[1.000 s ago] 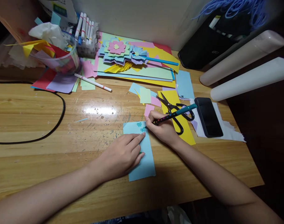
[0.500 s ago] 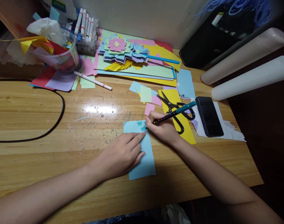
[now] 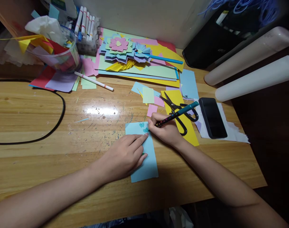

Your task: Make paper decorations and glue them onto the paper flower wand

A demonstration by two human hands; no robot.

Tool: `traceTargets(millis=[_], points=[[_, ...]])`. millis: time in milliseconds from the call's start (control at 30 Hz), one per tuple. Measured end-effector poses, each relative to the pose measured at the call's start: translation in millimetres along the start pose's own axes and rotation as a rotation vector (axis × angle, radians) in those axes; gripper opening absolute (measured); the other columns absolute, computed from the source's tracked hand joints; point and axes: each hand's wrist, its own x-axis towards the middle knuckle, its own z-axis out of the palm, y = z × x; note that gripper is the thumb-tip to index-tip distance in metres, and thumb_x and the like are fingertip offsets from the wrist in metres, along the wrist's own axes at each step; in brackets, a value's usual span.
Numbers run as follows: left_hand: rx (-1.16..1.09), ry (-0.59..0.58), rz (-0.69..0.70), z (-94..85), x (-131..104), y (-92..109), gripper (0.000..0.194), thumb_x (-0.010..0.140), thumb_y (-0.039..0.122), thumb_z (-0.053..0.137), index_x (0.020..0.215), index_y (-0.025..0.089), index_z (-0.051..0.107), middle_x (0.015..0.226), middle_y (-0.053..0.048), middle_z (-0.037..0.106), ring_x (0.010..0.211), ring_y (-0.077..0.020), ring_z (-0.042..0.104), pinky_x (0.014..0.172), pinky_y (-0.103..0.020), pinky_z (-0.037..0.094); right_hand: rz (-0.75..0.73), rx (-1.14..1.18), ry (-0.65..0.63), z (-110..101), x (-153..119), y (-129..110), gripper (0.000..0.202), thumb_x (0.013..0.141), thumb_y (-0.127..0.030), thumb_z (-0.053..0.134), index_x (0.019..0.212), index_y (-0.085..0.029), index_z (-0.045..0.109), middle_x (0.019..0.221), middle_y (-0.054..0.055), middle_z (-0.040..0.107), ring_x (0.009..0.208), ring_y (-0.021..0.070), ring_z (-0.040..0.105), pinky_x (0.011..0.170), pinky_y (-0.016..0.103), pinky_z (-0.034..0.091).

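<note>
A light blue sheet of paper lies on the wooden desk in front of me. Two small teal butterfly drawings show near its top edge. My left hand rests flat on the sheet, index finger stretched toward the drawings. Between the fingers of my right hand is a dark marker with colourful dots and a teal end. Its tip meets the paper beside the lower butterfly, though my fingertips partly hide it. Something green peeks out beneath my left fingers. Black scissors lie just beyond my right hand on yellow paper.
A phone lies at right on white tissue, near two white rolls. Layered paper flowers sit on stacked coloured sheets at the back. A scrap-filled plastic tub, a white marker and a black cable are at left.
My view has shifted very slightly. Both hands stay in place on the paper, and the marker's upper end has tipped a little.
</note>
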Motion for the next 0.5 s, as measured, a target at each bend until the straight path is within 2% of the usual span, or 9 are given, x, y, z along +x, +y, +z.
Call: traceTargets(millis=[500], points=[[0.026, 0.011, 0.008, 1.1, -1.1, 0.8, 0.023, 0.088, 0.023, 0.047, 0.088, 0.007, 0.063, 0.113, -0.016, 0.063, 0.098, -0.0241, 0.062, 0.080, -0.036, 0.055, 0.006, -0.013, -0.030, -0.2, 0.2, -1.6, 0.035, 0.080, -0.020, 0.053, 0.054, -0.020, 0.030, 0.050, -0.006, 0.031, 0.048, 0.0082, 0.030, 0.048, 0.024, 0.026]])
